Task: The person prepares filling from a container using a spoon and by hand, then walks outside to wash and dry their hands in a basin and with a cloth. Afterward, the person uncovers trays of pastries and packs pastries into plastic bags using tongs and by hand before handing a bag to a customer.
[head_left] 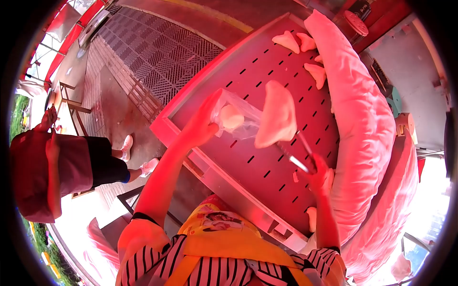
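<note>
My left hand (200, 125) is closed on the edge of a clear plastic bag (246, 110). Inside the bag shows a pale, rounded piece of bread (231, 117). Metal tongs (298, 163) are gripped in my right hand (318, 175). Their tips meet the lower edge of a large triangular flatbread (277, 114), which hangs over the slotted tray (267, 200) just right of the bag. Whether the flatbread's left edge touches the bag's mouth, I cannot tell. The tong tips are partly hidden by the bread.
Triangular breads (286, 41) lie at the tray's far end, and another piece (312, 219) lies near the front right. A thick padded quilt (358, 119) is bunched along the right edge. A person (52, 162) stands at the left, beyond the tray. A round stool (356, 23) is at the back.
</note>
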### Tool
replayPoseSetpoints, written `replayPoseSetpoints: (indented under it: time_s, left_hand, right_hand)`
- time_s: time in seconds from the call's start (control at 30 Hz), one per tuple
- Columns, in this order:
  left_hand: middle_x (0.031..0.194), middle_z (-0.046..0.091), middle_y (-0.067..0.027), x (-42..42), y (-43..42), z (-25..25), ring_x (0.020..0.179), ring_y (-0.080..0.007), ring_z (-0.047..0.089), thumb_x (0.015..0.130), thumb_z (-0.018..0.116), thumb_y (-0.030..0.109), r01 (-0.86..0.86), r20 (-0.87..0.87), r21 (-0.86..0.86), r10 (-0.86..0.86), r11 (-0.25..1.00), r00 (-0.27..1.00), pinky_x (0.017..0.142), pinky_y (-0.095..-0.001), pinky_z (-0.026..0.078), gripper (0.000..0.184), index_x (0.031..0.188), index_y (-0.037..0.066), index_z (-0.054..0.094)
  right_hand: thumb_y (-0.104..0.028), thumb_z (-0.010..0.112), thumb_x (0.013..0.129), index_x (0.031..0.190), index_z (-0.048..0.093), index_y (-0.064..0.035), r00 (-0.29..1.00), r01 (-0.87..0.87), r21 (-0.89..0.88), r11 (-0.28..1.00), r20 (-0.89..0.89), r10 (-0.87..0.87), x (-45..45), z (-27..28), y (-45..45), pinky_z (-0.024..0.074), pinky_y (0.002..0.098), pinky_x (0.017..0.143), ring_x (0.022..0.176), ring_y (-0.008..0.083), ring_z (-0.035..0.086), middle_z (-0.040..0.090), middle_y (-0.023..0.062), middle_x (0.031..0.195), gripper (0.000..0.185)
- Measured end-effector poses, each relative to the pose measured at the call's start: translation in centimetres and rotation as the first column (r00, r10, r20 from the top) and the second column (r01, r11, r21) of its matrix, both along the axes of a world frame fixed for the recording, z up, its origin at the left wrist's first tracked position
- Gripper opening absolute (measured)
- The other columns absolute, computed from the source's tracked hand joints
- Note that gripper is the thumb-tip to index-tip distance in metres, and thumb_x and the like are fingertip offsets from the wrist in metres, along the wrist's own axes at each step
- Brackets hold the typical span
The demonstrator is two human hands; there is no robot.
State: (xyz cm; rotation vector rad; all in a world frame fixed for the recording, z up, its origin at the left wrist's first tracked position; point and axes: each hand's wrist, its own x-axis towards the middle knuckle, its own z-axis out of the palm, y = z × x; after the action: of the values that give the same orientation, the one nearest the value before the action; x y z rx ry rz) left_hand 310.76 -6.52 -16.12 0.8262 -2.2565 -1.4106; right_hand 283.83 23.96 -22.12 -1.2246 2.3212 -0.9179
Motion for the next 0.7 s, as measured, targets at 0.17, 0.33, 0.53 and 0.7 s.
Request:
replayPoseSetpoints:
  time_s: [0.17,0.33,0.53,0.7]
  left_hand:
    - [0.144,0.026,-0.0157,0.3,-0.2,-0.9,0.132,-0.0268,0.029,0.073,0.048,-0.005,0.109,-0.067,-0.099,-0.116,0.989,0.991,0.105,-0.0351,0.028,0.077,0.143,0.007,0.018]
    - [0.143,0.028,-0.0197,1.5,0.2,-0.9,0.125,-0.0372,0.038,0.067,0.047,-0.006,0.208,0.113,-0.174,-0.190,0.963,0.975,0.097,-0.0386,0.038,0.084,0.143,0.012,0.017]
    - [0.135,0.037,-0.0200,1.7,2.8,-3.1,0.100,-0.0354,0.056,0.067,0.048,-0.005,0.135,0.097,-0.278,-0.112,0.951,0.989,0.082,-0.0380,0.047,0.084,0.143,0.015,0.018]
    - [0.124,0.046,-0.0172,3.3,0.1,-2.3,0.078,-0.0218,0.061,0.069,0.048,-0.007,-0.324,0.096,0.343,0.310,0.882,0.946,0.055,-0.0295,0.051,0.085,0.144,0.015,0.016]
  right_hand:
    - [-0.019,0.082,0.057,0.118,0.055,-0.0052,0.967,-0.255,0.035,0.966,-0.002,0.256,4.0,1.0,0.1,0.0503,0.0356,0.067,0.078,0.0208,0.061,0.061,0.0085,0.094,0.068]
    - [-0.025,0.080,0.061,0.119,0.053,-0.0060,0.955,-0.189,0.091,0.978,0.249,0.161,2.8,-2.4,-2.6,0.0518,0.0357,0.070,0.080,0.0224,0.063,0.061,0.0106,0.098,0.067]
    - [-0.028,0.074,0.064,0.122,0.041,-0.0075,0.726,-0.099,0.506,0.857,-0.552,0.410,3.9,-2.9,-11.7,0.0531,0.0364,0.069,0.088,0.0232,0.056,0.052,0.0068,0.099,0.069]
    - [-0.029,0.074,0.066,0.121,0.041,-0.0066,0.803,-0.128,0.516,0.847,-0.447,0.394,6.4,-0.4,-13.5,0.0503,0.0400,0.076,0.103,0.0262,0.050,0.050,0.0104,0.108,0.068]
